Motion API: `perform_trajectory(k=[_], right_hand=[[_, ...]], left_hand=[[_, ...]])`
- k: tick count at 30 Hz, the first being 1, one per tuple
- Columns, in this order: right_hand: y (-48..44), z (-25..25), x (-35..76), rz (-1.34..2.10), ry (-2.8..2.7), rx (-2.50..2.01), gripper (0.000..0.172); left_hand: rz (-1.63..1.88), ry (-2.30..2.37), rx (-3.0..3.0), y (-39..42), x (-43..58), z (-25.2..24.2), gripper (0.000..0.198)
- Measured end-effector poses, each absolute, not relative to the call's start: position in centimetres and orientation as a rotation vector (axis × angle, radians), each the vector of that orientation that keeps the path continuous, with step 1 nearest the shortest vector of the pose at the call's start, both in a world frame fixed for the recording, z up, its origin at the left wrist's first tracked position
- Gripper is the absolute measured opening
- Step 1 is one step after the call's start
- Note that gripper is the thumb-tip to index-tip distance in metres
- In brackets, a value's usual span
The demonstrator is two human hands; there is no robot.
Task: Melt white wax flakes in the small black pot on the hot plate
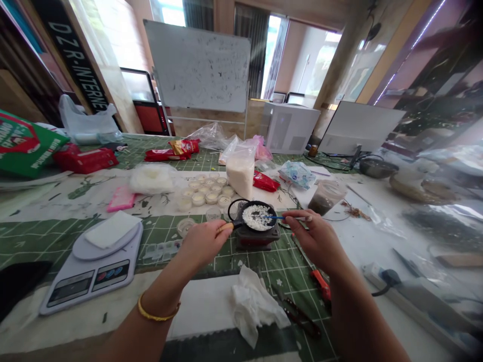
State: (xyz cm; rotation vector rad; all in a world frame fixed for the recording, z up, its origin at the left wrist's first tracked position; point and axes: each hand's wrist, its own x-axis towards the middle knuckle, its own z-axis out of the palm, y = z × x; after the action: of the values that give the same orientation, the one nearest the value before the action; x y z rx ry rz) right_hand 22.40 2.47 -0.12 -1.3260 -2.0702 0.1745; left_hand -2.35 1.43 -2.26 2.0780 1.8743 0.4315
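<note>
A small black pan (244,227) rests on a small dark red burner (253,240) in the middle of the table. White pellets (253,213) fill much of the pan, with a darker patch showing among them. The fingers of my left hand (206,241) are closed round the pan's wooden-tipped handle (225,227). In my right hand (315,239) is a thin blue stirring stick (278,217), pinched between thumb and fingers, its tip among the pellets. Just in front of the burner lies a crumpled white tissue (251,301).
A kitchen scale (94,261) stands at left. Behind the pan are several small lidded cups (206,191), a bag of pale granules (241,171) and a cup of dark material (325,197). Scissors (302,314), an orange-handled tool (320,284) and a power strip (411,296) lie at right.
</note>
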Motion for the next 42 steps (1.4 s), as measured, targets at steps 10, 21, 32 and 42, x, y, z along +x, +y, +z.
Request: perform_trajectory(k=[10,21,32,42], right_hand=[[2.7,0.4,23.2,0.284,-1.981,-1.412,0.024],[3.5,0.3,24.1,0.440,-1.742,-1.498,0.031],[4.3,0.3,25.2,0.309,-1.562,-1.456,0.032],[7.2,-2.5,24.5,0.477,-1.564,-1.453,0.036]], left_hand=[[0.565,1.869,2.005,1.8,-2.6,-3.0,0.038],[0.534,1.877,2.064,1.8,-2.8,-3.0,0.038],[0.504,1.900,1.987,1.7,-2.5,-2.5,0.045],[0.500,1.894,1.987,1.6,-2.5,-2.5,0.045]])
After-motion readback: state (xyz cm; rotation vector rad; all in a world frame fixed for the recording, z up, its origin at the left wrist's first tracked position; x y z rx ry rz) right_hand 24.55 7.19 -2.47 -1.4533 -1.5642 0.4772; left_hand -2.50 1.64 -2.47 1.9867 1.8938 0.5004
